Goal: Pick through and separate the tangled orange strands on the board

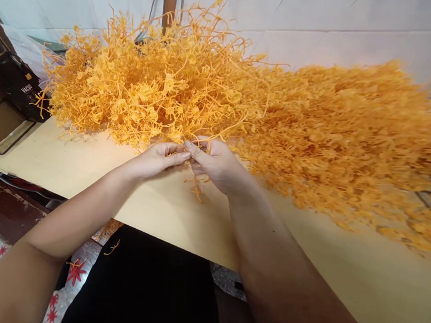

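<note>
Both hands meet over the table, just in front of a large heap of orange, stringy, branching pieces (161, 89). My left hand (164, 158) pinches with thumb and fingers at a small orange stringy piece (196, 187), whose thin ends dangle below the hands. My right hand (211, 161) is closed on the same piece, its thumb touching the left fingertips. A longer orange strand runs up from the right hand toward the heap. The fingers hide most of the held piece.
A second orange pile (349, 141) spreads to the right, blurred. Both piles lie on a pale tabletop (153, 206) against a tiled wall (321, 21). At the left stand a black box (21, 84) and a clear plastic bag (31, 50). One orange strand (112, 247) lies on black cloth.
</note>
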Available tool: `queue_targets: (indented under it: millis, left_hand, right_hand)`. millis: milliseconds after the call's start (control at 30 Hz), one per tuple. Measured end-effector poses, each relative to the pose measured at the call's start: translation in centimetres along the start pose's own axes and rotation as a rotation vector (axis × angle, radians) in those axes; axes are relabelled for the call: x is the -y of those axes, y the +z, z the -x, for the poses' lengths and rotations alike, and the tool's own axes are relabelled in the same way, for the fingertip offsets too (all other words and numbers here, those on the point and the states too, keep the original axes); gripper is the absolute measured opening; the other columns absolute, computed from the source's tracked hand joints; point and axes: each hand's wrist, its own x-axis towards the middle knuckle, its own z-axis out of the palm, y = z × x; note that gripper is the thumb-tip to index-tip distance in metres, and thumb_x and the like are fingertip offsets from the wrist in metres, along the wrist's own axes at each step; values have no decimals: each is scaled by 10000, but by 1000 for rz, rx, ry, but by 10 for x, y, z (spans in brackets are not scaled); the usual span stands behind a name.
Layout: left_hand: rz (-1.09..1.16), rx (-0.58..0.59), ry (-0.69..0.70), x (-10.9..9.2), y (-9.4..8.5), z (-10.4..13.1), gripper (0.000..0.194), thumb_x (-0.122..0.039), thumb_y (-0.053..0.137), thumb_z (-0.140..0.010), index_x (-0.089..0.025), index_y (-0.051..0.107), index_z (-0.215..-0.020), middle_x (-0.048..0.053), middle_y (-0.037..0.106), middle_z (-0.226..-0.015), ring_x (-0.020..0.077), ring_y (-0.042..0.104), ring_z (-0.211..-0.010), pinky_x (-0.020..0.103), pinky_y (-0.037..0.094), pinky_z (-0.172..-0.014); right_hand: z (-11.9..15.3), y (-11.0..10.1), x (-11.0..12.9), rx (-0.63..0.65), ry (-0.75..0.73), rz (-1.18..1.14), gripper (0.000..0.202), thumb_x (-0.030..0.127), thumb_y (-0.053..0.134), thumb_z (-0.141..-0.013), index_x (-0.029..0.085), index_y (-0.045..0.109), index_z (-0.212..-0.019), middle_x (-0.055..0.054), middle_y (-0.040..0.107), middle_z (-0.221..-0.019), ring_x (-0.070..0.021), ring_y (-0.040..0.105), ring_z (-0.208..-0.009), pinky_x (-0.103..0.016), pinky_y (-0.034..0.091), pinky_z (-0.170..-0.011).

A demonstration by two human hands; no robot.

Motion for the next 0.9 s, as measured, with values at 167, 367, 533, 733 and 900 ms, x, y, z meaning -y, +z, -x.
queue_targets:
  millis: [167, 367, 533, 733, 900]
  left_hand:
    - [53, 76, -19, 7, -4, -2, 252, -307, 550, -779, -130, 487, -610, -53, 378, -472, 26, 295, -414, 176, 193, -424]
    - [128, 121, -14, 14, -8, -2, 229, -309, 596, -731, -120, 504, -640, -43, 380, -505, 37, 344, -456, 177, 222, -456]
    - [243, 143, -40, 12, -10, 3, 201, -302, 583, -741, -111, 530, -705, -18, 428, -542, 51, 394, -494, 175, 268, -474]
    - [521, 62, 50, 4, -11, 5, 269, -280, 529, -775, -144, 390, -588, -33, 381, -526, 40, 395, -472, 155, 315, -452]
    - [499, -115, -7, 2, -15, -1, 97, -221, 533, -740, -143, 475, -739, -19, 536, -636, 41, 485, -490, 143, 336, -424]
  right_hand:
    - [4, -2, 8, 70, 51, 19, 406, 510, 657, -636, 178, 437, -556, 71, 320, -441, -34, 257, -397, -203, 175, -374]
    - [7, -5, 10, 162, 105, 16, 398, 508, 700, -588, 173, 486, -570, 87, 273, -407, -22, 205, -370, -201, 140, -361]
    - [7, -6, 7, 209, 134, -130, 429, 479, 732, -569, 175, 434, -627, 111, 252, -421, -5, 165, -366, -188, 103, -366]
    - [8, 4, 4, 301, 74, -348, 492, 508, 668, -642, 187, 304, -559, 104, 206, -466, -2, 138, -381, -183, 97, -380]
    - [3, 7, 1, 210, 66, -328, 418, 483, 690, -625, 176, 407, -647, 112, 227, -454, -3, 149, -378, -183, 82, -397]
